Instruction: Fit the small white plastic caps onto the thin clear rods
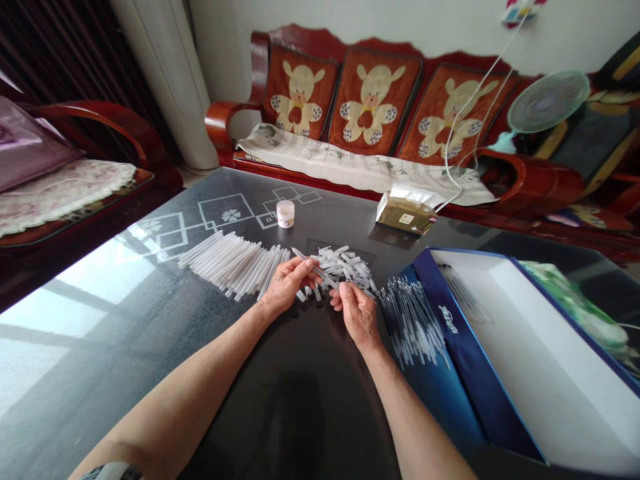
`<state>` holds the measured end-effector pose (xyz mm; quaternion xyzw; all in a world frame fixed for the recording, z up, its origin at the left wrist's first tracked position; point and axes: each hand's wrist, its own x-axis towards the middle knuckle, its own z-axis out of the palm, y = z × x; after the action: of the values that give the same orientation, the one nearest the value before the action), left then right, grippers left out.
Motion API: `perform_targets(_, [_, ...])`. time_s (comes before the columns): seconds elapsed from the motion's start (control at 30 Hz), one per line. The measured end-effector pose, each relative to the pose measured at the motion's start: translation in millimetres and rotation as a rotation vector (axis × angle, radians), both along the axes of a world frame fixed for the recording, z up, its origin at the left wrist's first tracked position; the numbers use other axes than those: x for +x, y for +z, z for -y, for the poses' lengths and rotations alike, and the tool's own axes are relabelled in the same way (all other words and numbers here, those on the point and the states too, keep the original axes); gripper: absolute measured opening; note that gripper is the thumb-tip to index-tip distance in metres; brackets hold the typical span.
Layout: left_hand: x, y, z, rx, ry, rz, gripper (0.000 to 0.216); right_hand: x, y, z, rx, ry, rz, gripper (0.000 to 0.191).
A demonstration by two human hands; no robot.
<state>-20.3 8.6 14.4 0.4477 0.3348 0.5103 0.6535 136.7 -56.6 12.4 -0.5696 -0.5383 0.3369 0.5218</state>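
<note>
My left hand (290, 283) is closed around a slim whitish pen barrel (327, 279), its pointed end sticking out past my thumb. My right hand (356, 312) pinches the other end of the pen; whether it grips the barrel or a refill inside it I cannot tell. Beside my left hand lies a row of white pen barrels (235, 263). Beyond my hands is a heap of short white pen caps (345, 263), with a few small black pieces (303, 307) near it. A spread of thin dark-and-clear pen refills (413, 320) lies right of my right hand.
An open blue box with a white inside (540, 347) stands at the right, some refills in it. A small round tub (285, 214) and a tissue pack (406, 213) stand farther back on the glossy dark table (280, 420). Behind are a wooden sofa (320, 167) and a fan (549, 102).
</note>
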Motion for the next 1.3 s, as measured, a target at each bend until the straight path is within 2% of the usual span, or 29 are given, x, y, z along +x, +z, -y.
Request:
perform_targets(0.3, [1,1.6,0,-0.049,-0.058,0.117,0.040,2,-6.1,-4,-0.076,0.041,-0.016,0.050])
perform_targets(0.37, [0,5.4,-1,-0.070,-0.025,0.149,0.043,1,-6.9,-4,-0.031,0.019,0.042,0.046])
perform_targets(0.47, [-2,10.0,-3,-0.055,0.093,0.165,0.045,-3,-8.1,-2,0.125,0.024,0.209,0.029])
perform_targets(0.57, [-4,9.6,-6,0.019,0.212,0.100,0.044,-8,-10.4,1,0.215,0.080,0.405,0.017])
perform_targets(0.63, [-5,6.8,-7,0.082,0.257,0.018,0.043,-11,-12.6,2,0.221,0.095,0.503,0.017])
perform_targets(0.83, [-5,0.3,0,0.311,0.286,-0.339,0.045,-14,-17.1,1,0.225,0.051,0.655,0.011])
perform_targets(0.97, [-7,-0.9,5,0.502,0.287,-0.608,0.039,-12,-16.5,-2,0.226,-0.024,0.567,0.012])
perform_targets(1.13, [-9,-6.5,6,0.750,0.159,-0.820,0.039,-6,-18.2,-7,0.116,-0.190,0.211,0.017])
perform_targets(1.3, [-9,-8.1,8,0.844,0.074,-1.006,0.038,-1,-21.3,-11,-0.013,-0.184,-0.096,0.027])
